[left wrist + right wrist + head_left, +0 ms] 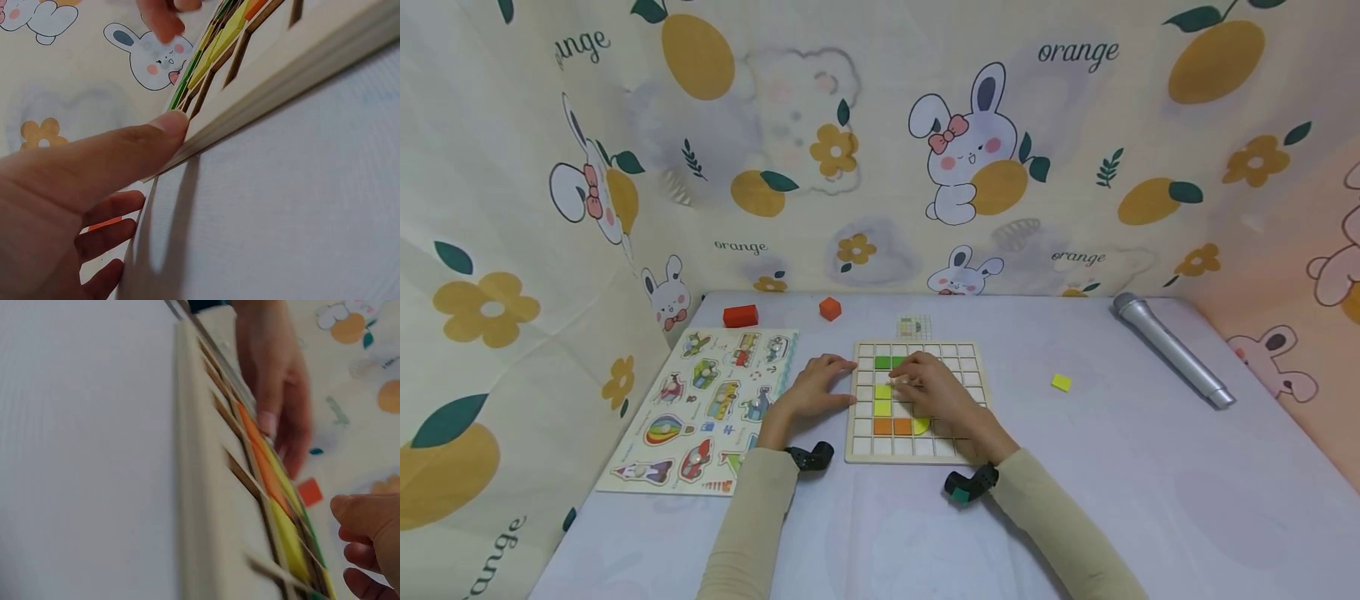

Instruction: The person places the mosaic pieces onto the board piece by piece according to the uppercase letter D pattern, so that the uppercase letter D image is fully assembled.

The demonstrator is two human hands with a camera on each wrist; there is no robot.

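A wooden grid board [861, 446] lies flat on the table with coloured tiles in some cells. Green tiles [882, 363] are near its far edge, yellow tiles [882, 407] below them, then orange tiles [893, 427] with a rounded yellow tile [921, 427] to their right. My left hand [811, 392] is at the board's left edge, its thumb [169, 128] straight against the rim and its fingers spread. Over the middle of the board hovers my right hand [936, 392], fingers loosely bent above the cells between green and yellow. No piece shows between its fingertips [342, 506].
A picture puzzle board [700, 408] lies to the left. Behind it are a red block [741, 316] and a red-orange faceted block [830, 309]. A small patterned card [913, 327] lies beyond the grid. To the right are a loose yellow tile [1061, 382] and a silver microphone [1172, 350].
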